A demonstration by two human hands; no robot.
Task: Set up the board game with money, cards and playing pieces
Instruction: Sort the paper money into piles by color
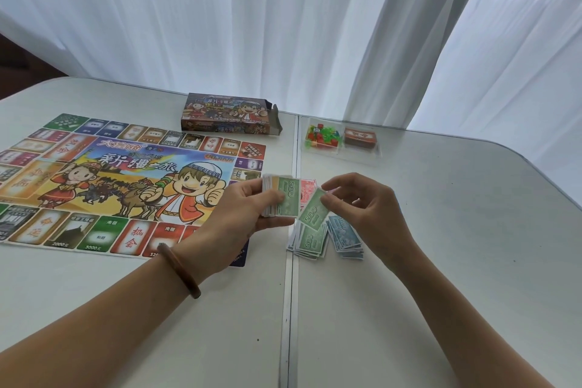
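Right of the colourful paper game board lying on the white surface, the left hand is clamping its fingers round a thick paper-money stack, while the right hand is pinching one green 500 note over a green banknote pile and a blue banknote pile seemingly marked 1000.

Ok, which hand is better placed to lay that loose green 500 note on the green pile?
The right hand. It pinches the loose 500 note right by the green pile on the table, while the left hand grips the stack of notes.
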